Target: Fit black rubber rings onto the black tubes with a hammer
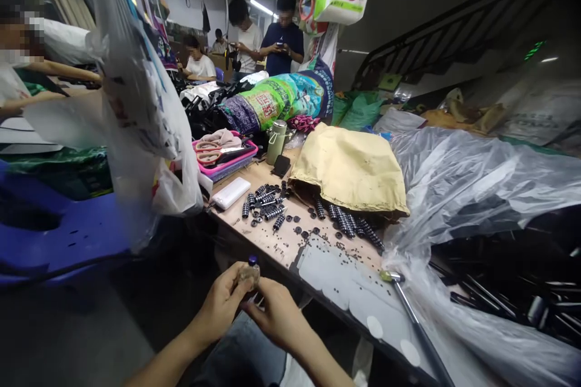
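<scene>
Blue-capped bottle: above your lap, off the table's near edge
Left hand: your fingers grip it; hold it upright
Right hand: fingers curled beside it, grip unclear; brace lightly

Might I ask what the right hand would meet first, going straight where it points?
The right hand would probably first meet the small dark-topped object in the left hand; depth is unclear.

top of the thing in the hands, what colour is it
The top is dark blue, verging on purple, seen in the head view.
</scene>
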The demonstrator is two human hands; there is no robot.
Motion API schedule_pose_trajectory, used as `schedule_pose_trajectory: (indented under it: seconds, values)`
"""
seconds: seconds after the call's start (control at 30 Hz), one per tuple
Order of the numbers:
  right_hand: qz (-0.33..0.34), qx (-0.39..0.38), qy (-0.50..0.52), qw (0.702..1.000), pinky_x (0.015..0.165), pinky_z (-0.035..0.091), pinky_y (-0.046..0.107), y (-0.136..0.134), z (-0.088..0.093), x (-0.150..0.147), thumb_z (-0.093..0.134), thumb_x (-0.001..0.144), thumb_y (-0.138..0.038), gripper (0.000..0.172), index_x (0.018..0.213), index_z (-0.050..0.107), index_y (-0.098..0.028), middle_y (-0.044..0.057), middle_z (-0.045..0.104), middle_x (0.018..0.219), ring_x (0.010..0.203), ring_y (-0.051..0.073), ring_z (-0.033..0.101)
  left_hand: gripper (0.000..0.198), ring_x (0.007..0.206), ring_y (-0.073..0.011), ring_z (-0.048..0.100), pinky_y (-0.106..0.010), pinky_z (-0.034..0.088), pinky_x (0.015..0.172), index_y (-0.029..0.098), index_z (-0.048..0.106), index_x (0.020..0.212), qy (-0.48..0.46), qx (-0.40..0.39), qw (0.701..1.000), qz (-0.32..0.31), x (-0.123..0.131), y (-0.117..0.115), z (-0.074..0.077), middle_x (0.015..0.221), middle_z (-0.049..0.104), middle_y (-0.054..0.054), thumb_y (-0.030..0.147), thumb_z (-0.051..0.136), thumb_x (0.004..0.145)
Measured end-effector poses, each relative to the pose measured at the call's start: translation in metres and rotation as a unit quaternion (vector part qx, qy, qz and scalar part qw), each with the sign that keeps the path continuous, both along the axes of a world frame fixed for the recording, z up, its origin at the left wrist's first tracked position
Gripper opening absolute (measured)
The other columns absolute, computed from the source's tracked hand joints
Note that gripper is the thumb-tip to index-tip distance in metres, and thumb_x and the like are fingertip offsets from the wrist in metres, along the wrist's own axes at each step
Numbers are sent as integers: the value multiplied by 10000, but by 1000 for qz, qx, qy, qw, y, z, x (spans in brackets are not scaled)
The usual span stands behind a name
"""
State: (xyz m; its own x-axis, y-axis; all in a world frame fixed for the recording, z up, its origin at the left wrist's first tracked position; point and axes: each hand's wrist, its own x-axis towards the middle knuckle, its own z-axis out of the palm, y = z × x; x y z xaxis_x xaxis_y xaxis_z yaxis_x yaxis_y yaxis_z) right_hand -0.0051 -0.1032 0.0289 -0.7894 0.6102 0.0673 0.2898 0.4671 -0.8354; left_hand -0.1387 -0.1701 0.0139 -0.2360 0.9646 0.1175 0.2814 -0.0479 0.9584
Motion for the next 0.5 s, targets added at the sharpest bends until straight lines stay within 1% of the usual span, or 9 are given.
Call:
schedule_pose_trajectory:
  seconds: [0.03, 0.1, 0.17, 0.23, 0.3, 0.37, 0.43, 0.5]
  values:
    - [6, 4, -20, 1000, 648, 394, 216, -3, 0, 4, 463, 831, -294, 151, 856, 570, -191, 10, 608, 796, 723, 133, 558, 207, 830, -149, 540, -259, 436, 761, 181, 523, 948, 18, -9, 1000, -4, 1, -7, -5, 874, 569, -37, 290, 369, 865]
    - [-27, 27, -68, 997, 614, 372, 207, -5, -4, 11, 341, 893, -344, 279, 804, 555, -189, 6, 601, 745, 685, 122, 556, 199, 805, -146, 535, -259, 433, 752, 193, 520, 936, 75, -27, 996, -41, 1, -19, -15, 859, 564, -34, 269, 349, 866]
    - [-54, 81, -140, 985, 542, 319, 209, -6, -13, 14, 264, 912, -411, 409, 703, 534, -186, -1, 579, 632, 596, 120, 540, 200, 802, -149, 534, -261, 432, 753, 209, 523, 944, 121, -44, 987, -95, 3, -30, -25, 863, 563, -34, 252, 346, 861]
    - [-51, 153, -221, 962, 487, 242, 228, -6, -24, 12, 267, 900, -466, 469, 621, 519, -185, 2, 566, 553, 524, 124, 525, 218, 832, -159, 537, -268, 433, 768, 218, 515, 980, 138, -64, 981, -119, 6, -37, -36, 893, 566, -42, 247, 335, 861]
    - [-55, 202, -282, 936, 468, 176, 252, -6, -35, 5, 250, 899, -484, 514, 584, 527, -186, 15, 582, 532, 491, 130, 528, 226, 872, -170, 536, -282, 428, 790, 219, 504, 997, 139, -81, 982, -103, 9, -41, -46, 930, 566, -51, 248, 324, 864]
    - [-69, 230, -316, 918, 467, 140, 268, -7, -43, -5, 242, 899, -488, 537, 571, 541, -185, 30, 600, 535, 472, 132, 530, 219, 898, -176, 534, -291, 422, 804, 217, 493, 1003, 116, -95, 986, -71, 10, -41, -54, 955, 568, -55, 253, 325, 866]
    - [-50, 251, -312, 915, 471, 134, 272, -7, -50, -13, 230, 913, -453, 537, 570, 542, -182, 32, 601, 532, 457, 123, 520, 205, 901, -174, 535, -290, 419, 806, 211, 489, 1000, 71, -103, 990, -58, 8, -39, -58, 956, 577, -54, 262, 346, 863]
    - [-10, 271, -273, 923, 478, 151, 266, -5, -58, -17, 194, 932, -384, 531, 580, 532, -176, 24, 588, 529, 455, 106, 505, 189, 894, -168, 535, -279, 415, 800, 199, 500, 973, 20, -104, 992, -71, 4, -38, -60, 944, 586, -50, 264, 365, 857]
